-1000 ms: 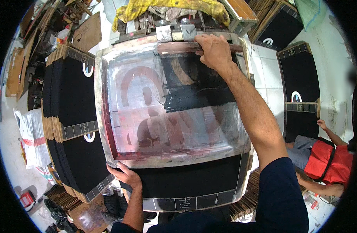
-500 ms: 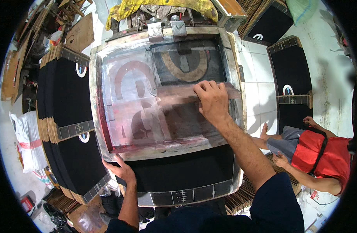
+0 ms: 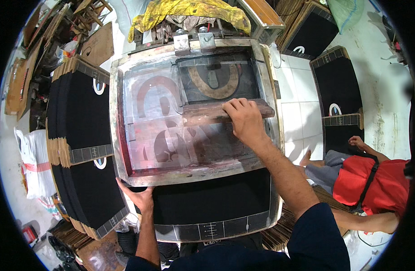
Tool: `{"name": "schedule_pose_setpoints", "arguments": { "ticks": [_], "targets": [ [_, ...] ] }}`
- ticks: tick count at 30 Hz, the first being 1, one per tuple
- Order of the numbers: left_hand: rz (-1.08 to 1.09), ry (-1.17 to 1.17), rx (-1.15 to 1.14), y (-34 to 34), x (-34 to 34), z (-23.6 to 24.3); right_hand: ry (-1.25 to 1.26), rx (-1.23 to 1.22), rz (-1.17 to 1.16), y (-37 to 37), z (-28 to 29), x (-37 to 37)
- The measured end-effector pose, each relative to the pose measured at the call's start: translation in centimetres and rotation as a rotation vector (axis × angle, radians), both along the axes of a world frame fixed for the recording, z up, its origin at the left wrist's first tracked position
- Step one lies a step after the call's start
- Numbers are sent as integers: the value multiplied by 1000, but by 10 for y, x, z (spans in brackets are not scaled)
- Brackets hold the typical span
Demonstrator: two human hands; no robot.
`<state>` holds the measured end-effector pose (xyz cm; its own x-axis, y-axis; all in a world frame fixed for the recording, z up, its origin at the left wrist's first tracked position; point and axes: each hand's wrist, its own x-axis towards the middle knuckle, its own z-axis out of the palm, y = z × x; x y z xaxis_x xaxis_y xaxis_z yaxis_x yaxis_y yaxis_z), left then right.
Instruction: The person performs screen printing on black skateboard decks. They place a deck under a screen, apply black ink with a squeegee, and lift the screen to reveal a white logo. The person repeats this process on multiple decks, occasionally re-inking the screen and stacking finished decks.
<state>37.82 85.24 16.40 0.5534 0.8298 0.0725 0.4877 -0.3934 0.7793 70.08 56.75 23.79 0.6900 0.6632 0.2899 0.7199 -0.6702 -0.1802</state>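
My right hand (image 3: 243, 117) grips a long, stained squeegee (image 3: 198, 115) lying across the middle of a framed printing screen (image 3: 151, 122). Beyond the squeegee, the screen's upper right section is dark, with a tan arched shape (image 3: 207, 90) showing; the rest is pale mesh with reddish and dark shapes. My left hand (image 3: 139, 196) holds the near left corner of the wooden frame, its fingertips partly hidden by it. Below the frame's near edge is a black board (image 3: 207, 198) with a grey marked strip. Two metal blocks (image 3: 207, 43) sit on the far frame edge.
Stacks of black boards (image 3: 85, 180) stand at left, more boards (image 3: 338, 86) at right. A yellow cloth (image 3: 189, 13) lies behind the screen. A white bundle (image 3: 33, 167) is at far left. A person in red (image 3: 365, 180) sits low at the right on the tiled floor (image 3: 298, 90).
My right hand and squeegee have moved from the far edge toward me to mid-screen, mostly within the first half second. A black ink band has given way to the visible tan arch.
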Motion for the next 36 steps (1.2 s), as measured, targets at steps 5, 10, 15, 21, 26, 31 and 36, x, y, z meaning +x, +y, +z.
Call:
{"name": "schedule_pose_setpoints", "arguments": {
  "ticks": [5, 10, 15, 21, 26, 31, 36],
  "targets": [
    [-8, -178, -16, -1, -6, 5, 26, 7, -87, 7, 19, 27],
    [-55, -177, -41, 0, -10, 9, 77, 5, -23, 14, 36, 58],
    [19, -184, -106, -1, -5, 7, 221, -67, 25, 3, 28, 45],
    [12, -200, -129, -2, -3, 13, 145, -53, 68, 25, 17, 115],
    [-7, -215, -126, -7, -2, 20, 168, -229, -4, 71, 9, 237],
    [-23, -214, -109, -9, 1, 27, -85, 38, -4, 60, -6, 225],
    [-40, -228, -74, -9, 0, 39, 0, 317, -222, -13, 14, 33]
  ]
}}
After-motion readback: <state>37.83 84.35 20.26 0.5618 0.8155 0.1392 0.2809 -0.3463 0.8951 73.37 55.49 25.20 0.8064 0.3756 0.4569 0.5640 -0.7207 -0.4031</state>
